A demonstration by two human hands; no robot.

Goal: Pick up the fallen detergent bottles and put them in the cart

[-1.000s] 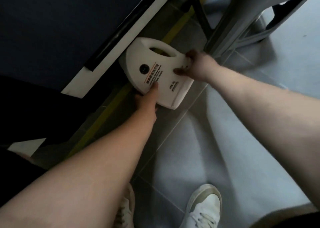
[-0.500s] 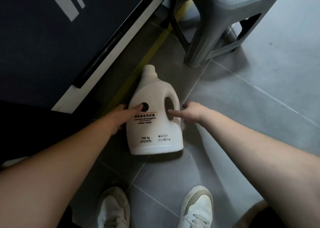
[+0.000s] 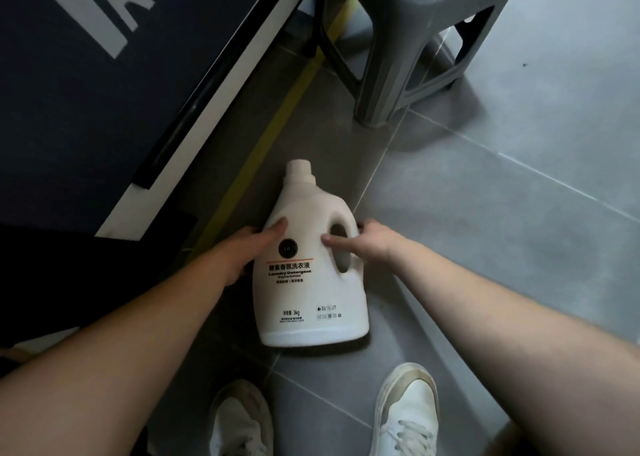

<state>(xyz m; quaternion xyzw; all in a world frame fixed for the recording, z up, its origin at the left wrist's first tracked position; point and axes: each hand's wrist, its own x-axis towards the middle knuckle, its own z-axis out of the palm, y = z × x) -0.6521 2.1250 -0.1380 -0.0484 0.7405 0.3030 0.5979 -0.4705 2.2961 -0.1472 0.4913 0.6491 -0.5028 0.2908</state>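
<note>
A white laundry detergent bottle point(image 3: 304, 282) with a black round logo and a side handle lies label-up on the grey tiled floor, cap pointing away from me. My left hand point(image 3: 242, 251) grips its left shoulder, thumb on the front. My right hand point(image 3: 367, 244) wraps the handle on the right side, with a finger laid across the front beside the handle hole. No cart shows in the head view.
A dark blue panel with white lettering and a white edge point(image 3: 194, 116) stands close on the left. A grey plastic stool point(image 3: 408, 47) stands beyond the bottle. A yellow floor line point(image 3: 277, 116) runs between them. My white shoes point(image 3: 408, 414) are just below the bottle.
The bottle has come out from under the panel's edge towards my feet and turned cap-away. Both hands stayed on it; the view has drawn back.
</note>
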